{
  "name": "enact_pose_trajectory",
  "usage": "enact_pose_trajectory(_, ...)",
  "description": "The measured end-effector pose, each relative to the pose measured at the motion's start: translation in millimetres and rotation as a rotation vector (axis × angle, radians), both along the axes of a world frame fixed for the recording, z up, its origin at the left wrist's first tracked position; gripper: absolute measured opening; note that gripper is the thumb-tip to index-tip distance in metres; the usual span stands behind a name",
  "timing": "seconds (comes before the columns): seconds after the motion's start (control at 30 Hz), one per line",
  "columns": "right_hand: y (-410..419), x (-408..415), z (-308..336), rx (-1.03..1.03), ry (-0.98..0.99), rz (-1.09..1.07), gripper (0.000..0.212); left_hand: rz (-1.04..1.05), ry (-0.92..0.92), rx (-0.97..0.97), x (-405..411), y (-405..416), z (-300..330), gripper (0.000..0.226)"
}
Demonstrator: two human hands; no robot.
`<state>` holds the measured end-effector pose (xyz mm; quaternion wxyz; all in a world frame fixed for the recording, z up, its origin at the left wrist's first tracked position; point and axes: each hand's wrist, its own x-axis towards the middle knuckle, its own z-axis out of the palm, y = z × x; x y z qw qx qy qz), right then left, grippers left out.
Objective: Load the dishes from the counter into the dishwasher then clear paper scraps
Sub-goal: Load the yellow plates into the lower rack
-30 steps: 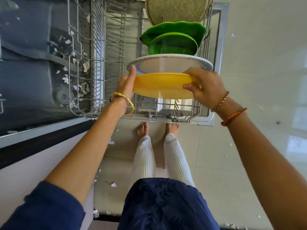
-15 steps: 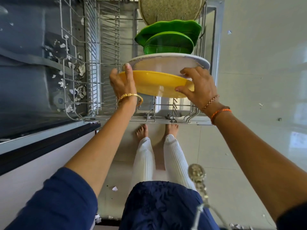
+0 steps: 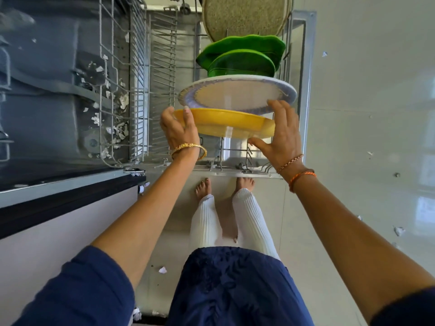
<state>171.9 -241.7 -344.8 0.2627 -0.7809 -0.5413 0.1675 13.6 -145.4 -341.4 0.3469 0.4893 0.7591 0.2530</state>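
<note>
A yellow plate (image 3: pixel 230 123) stands on edge in the pulled-out dishwasher rack (image 3: pixel 162 67), at the near end of a row. Behind it stand a white plate with a blue rim (image 3: pixel 235 95), two green plates (image 3: pixel 240 60) and a speckled beige plate (image 3: pixel 244 15). My left hand (image 3: pixel 179 130) pinches the yellow plate's left rim, thumb over the front. My right hand (image 3: pixel 280 137) is at the plate's right rim with fingers spread and straight, touching the edge. Paper scraps (image 3: pixel 117 102) lie under the rack's left part.
The left half of the rack holds no dishes. A dark counter edge (image 3: pixel 70 191) runs along the left. More scraps (image 3: pixel 162 270) are scattered on the tiled floor near my bare feet (image 3: pixel 203 187) and to the right (image 3: pixel 399 230).
The yellow plate has gone down into the rack in front of the white plate. My right hand has loosened from gripping the rim to spread fingers. My left hand still holds the left rim.
</note>
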Motion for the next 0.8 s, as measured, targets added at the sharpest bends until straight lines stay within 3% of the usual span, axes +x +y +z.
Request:
enact_pose_trajectory(0.23,10,-9,87,0.282,0.015,0.015,0.030,-0.194,-0.011,0.186,-8,-2,77,0.030)
enact_pose_trajectory(0.4,30,-60,189,0.444,0.191,-0.055,0.024,-0.309,-0.001,0.517,-26,-2,194,0.018)
enact_pose_trajectory(0.5,46,-98,253,0.577,0.362,-0.095,0.023,-0.193,-0.002,0.766,-52,-8,265,0.019)
enact_pose_trajectory(0.63,58,-154,339,0.720,0.558,0.015,0.028,0.052,-0.035,1.059,-106,-29,345,0.020)
enact_pose_trajectory(0.8,27,-252,415,0.782,0.781,0.255,0.020,0.264,0.156,1.237,-204,-103,405,0.022)
